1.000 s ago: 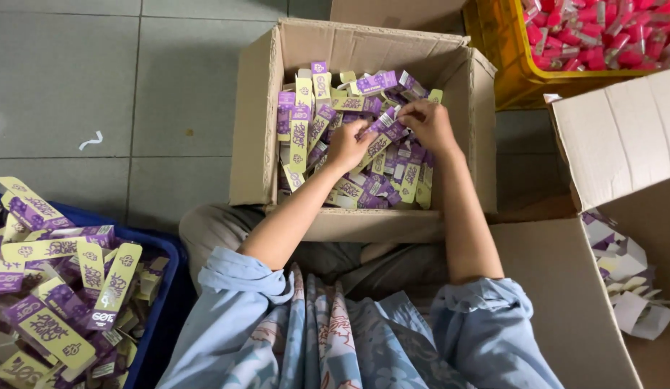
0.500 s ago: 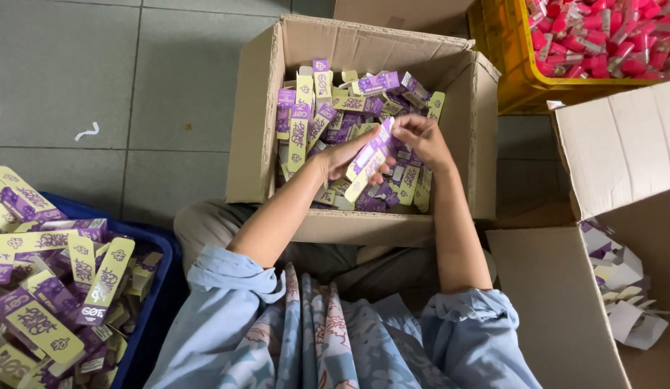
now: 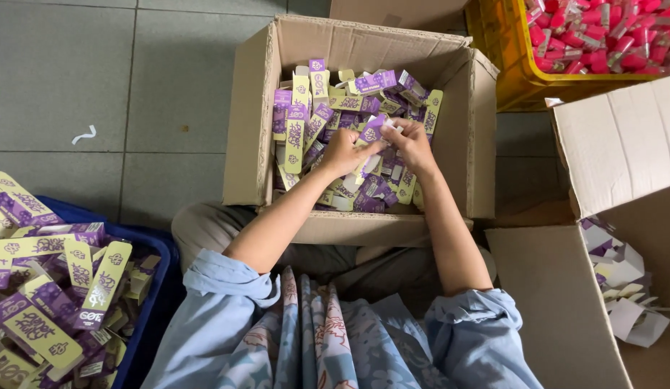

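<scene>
An open cardboard box (image 3: 248, 122) stands on the floor in front of me, filled with several flat purple and pale-yellow carton sleeves (image 3: 306, 115). My left hand (image 3: 342, 153) and my right hand (image 3: 414, 144) are both inside it, over the pile. Together they pinch one purple sleeve (image 3: 372, 131), the left from below and the right at its white end flap. My bare forearms reach in over the box's near wall.
A blue crate (image 3: 151, 288) at lower left holds more purple and yellow sleeves (image 3: 54, 288). A yellow crate (image 3: 507, 65) of pink tubes sits at upper right. Another cardboard box (image 3: 615, 151) with white and purple paper pieces (image 3: 623, 288) stands at right. Grey tiled floor lies at left.
My hands went from digging in the pile to lifting one purple sleeve, and now they have drawn close together on it, working its end.
</scene>
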